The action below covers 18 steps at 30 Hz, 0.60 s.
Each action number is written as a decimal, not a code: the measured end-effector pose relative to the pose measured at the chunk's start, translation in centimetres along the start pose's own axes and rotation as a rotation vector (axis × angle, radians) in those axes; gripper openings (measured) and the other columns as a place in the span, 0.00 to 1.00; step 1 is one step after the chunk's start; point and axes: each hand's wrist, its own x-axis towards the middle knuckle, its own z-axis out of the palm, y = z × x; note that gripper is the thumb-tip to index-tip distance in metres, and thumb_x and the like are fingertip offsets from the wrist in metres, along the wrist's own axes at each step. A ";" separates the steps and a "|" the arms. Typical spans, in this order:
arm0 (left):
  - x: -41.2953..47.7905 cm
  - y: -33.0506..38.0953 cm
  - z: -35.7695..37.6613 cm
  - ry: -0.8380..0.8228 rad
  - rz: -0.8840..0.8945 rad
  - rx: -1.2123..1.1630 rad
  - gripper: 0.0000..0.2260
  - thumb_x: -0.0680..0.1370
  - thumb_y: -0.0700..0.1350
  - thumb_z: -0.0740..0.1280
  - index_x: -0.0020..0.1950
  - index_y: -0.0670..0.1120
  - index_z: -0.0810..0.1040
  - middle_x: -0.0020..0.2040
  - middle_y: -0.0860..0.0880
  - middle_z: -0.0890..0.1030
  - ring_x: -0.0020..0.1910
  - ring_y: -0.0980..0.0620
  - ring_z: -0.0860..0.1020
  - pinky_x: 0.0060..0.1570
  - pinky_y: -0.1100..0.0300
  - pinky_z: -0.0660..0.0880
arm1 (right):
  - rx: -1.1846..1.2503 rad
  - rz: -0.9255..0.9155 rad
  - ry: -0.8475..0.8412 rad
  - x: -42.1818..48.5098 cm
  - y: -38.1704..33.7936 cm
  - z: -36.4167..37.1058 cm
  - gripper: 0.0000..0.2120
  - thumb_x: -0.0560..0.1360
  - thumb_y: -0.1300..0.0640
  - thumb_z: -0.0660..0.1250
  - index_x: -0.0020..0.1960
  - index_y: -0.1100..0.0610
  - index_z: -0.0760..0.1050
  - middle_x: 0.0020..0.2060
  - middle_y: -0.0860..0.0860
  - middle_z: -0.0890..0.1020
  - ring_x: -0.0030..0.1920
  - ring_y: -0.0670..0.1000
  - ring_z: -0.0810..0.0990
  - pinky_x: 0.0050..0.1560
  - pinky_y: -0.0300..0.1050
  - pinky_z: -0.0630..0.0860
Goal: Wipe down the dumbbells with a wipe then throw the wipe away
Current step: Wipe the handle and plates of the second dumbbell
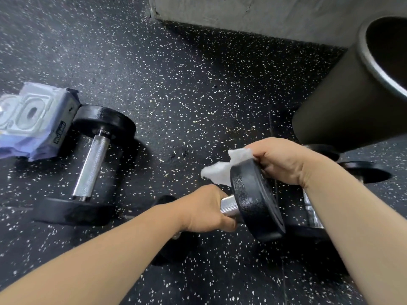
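Note:
My left hand [204,210] grips the knurled steel handle of a black dumbbell [255,203] and holds it up off the floor. My right hand [279,161] presses a white wipe [222,170] against the far face of that dumbbell's raised end plate. The dumbbell's other end is hidden under my left forearm. A second dumbbell [92,159] lies on the floor at the left. Parts of a third dumbbell [365,172] show on the floor behind my right wrist.
A pack of wipes [33,122] lies at the far left, touching the second dumbbell. A dark round bin [343,100] with a metal rim stands at the upper right. A concrete wall base [242,14] runs along the top. The floor is speckled black rubber.

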 end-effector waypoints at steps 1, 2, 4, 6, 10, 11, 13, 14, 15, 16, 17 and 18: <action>0.0 0.0 0.0 -0.001 -0.008 0.015 0.14 0.62 0.48 0.73 0.29 0.47 0.68 0.30 0.49 0.68 0.30 0.51 0.66 0.35 0.57 0.64 | -0.025 0.043 0.010 0.2 0.4 -0.1 0.12 0.72 0.57 0.67 0.55 0.56 0.75 0.37 0.53 0.73 0.36 0.49 0.69 0.36 0.44 0.64; 0.1 0.1 0.0 -0.006 -0.016 0.011 0.13 0.62 0.49 0.73 0.30 0.47 0.69 0.30 0.48 0.69 0.30 0.51 0.67 0.35 0.57 0.64 | -0.048 0.049 0.015 0.2 0.6 -0.2 0.11 0.70 0.53 0.68 0.51 0.54 0.75 0.33 0.50 0.72 0.34 0.48 0.67 0.35 0.44 0.63; 0.2 0.2 -0.2 -0.026 -0.026 -0.007 0.14 0.64 0.48 0.75 0.31 0.46 0.71 0.29 0.48 0.69 0.29 0.51 0.66 0.34 0.58 0.63 | -0.081 -0.033 0.039 -0.5 0.3 0.0 0.10 0.68 0.52 0.71 0.45 0.57 0.77 0.30 0.49 0.71 0.32 0.47 0.66 0.33 0.43 0.61; 0.2 0.3 -0.4 -0.056 -0.019 -0.044 0.16 0.69 0.43 0.75 0.29 0.46 0.68 0.27 0.49 0.67 0.27 0.51 0.64 0.31 0.59 0.60 | -0.064 -0.182 0.065 -1.4 -0.1 0.1 0.10 0.72 0.61 0.67 0.45 0.70 0.78 0.34 0.55 0.74 0.37 0.51 0.69 0.37 0.44 0.63; 0.2 0.0 -0.7 -0.079 -0.017 -0.080 0.17 0.69 0.44 0.74 0.28 0.45 0.68 0.26 0.47 0.67 0.26 0.49 0.63 0.29 0.58 0.59 | -0.172 -0.373 0.047 -4.4 -1.9 0.2 0.08 0.70 0.72 0.65 0.43 0.67 0.83 0.41 0.56 0.86 0.42 0.46 0.79 0.49 0.40 0.73; 0.2 0.1 -0.7 -0.070 -0.021 -0.083 0.15 0.68 0.46 0.74 0.31 0.42 0.70 0.27 0.45 0.68 0.26 0.49 0.64 0.29 0.58 0.60 | -0.219 -0.409 0.015 -5.2 -2.3 0.3 0.09 0.69 0.73 0.66 0.42 0.65 0.84 0.43 0.53 0.86 0.43 0.44 0.81 0.50 0.39 0.74; 0.4 0.3 -0.8 -0.044 -0.042 -0.109 0.14 0.68 0.45 0.74 0.37 0.38 0.73 0.28 0.44 0.69 0.26 0.49 0.65 0.28 0.60 0.62 | -0.291 -0.484 -0.049 -6.7 -2.8 0.6 0.11 0.68 0.73 0.67 0.41 0.62 0.85 0.45 0.48 0.86 0.45 0.46 0.83 0.48 0.42 0.76; 0.5 0.4 -0.9 -0.033 -0.042 -0.132 0.11 0.69 0.43 0.74 0.36 0.39 0.73 0.28 0.45 0.69 0.25 0.50 0.65 0.27 0.61 0.62 | -0.346 -0.522 -0.056 -7.2 -2.8 0.9 0.12 0.68 0.73 0.67 0.40 0.60 0.86 0.45 0.46 0.86 0.46 0.51 0.84 0.47 0.46 0.78; 0.6 0.5 -0.9 -0.022 -0.034 -0.156 0.10 0.70 0.40 0.73 0.35 0.41 0.72 0.27 0.46 0.69 0.25 0.50 0.65 0.26 0.62 0.61 | -0.405 -0.555 -0.046 -7.4 -2.9 1.1 0.12 0.68 0.72 0.67 0.40 0.59 0.86 0.46 0.44 0.86 0.48 0.55 0.84 0.49 0.51 0.79; 0.7 0.3 -1.0 -0.007 -0.032 -0.171 0.10 0.71 0.39 0.72 0.34 0.42 0.72 0.27 0.46 0.68 0.24 0.50 0.65 0.26 0.62 0.62 | -0.440 -0.576 -0.030 -7.4 -2.9 1.2 0.12 0.69 0.71 0.68 0.40 0.58 0.86 0.46 0.43 0.86 0.50 0.58 0.83 0.52 0.53 0.78; 0.8 0.2 -1.0 0.014 -0.039 -0.168 0.10 0.70 0.40 0.72 0.34 0.41 0.72 0.27 0.46 0.68 0.24 0.50 0.65 0.27 0.61 0.62 | -0.441 -0.577 -0.010 -7.1 -3.0 1.1 0.12 0.69 0.70 0.68 0.40 0.56 0.86 0.46 0.42 0.86 0.52 0.59 0.82 0.54 0.55 0.76; 0.9 0.1 -1.1 0.033 -0.046 -0.157 0.12 0.68 0.43 0.73 0.35 0.39 0.72 0.27 0.45 0.69 0.25 0.50 0.65 0.28 0.60 0.63 | -0.420 -0.563 0.016 -6.6 -3.1 1.0 0.12 0.69 0.70 0.69 0.40 0.55 0.86 0.46 0.43 0.86 0.52 0.60 0.82 0.56 0.56 0.75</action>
